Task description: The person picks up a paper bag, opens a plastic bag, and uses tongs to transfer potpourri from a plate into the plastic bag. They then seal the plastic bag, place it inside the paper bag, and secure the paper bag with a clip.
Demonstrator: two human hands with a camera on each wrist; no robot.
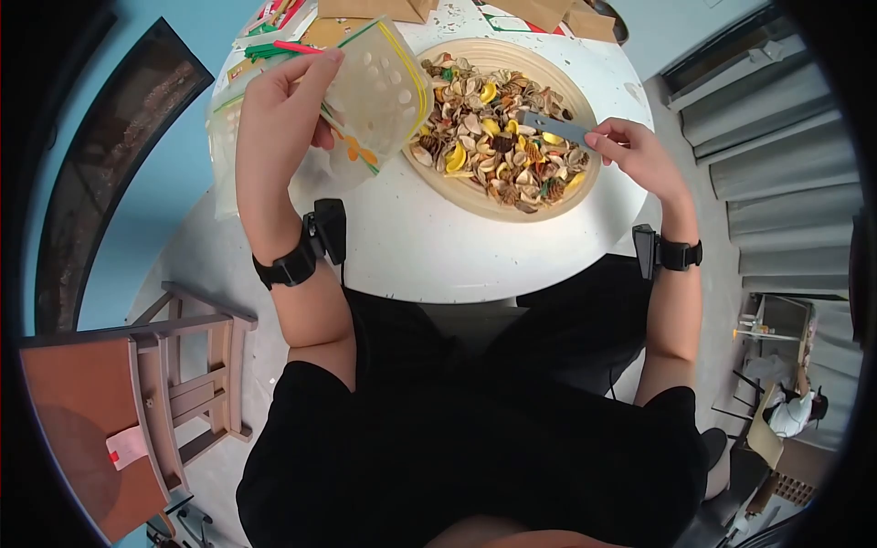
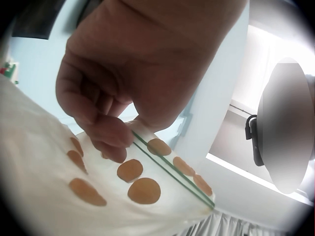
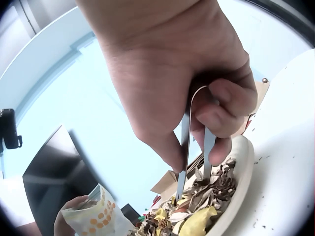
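The left hand (image 1: 283,128) pinches the edge of a translucent zip bag (image 1: 365,82) with dots and a yellow-green seal; in the left wrist view the fingers (image 2: 115,137) hold it beside the green seal strip, with orange dots on the bag (image 2: 143,191). The right hand (image 1: 635,155) grips metal tongs (image 1: 557,128) over a round tray (image 1: 438,190) of dried petals, shells and yellow pieces. In the right wrist view the right hand (image 3: 172,78) has thumb and fingers on the two arms of the tongs (image 3: 186,140), whose tips reach the dried pieces (image 3: 197,216).
Brown paper bags (image 1: 539,14) lie at the table's far edge. Red and green items (image 1: 274,46) are at the far left, near another clear bag (image 1: 224,155). Small crumbs dot the white table (image 1: 411,260). A wooden chair (image 1: 196,384) stands at the left, and a person sits far right.
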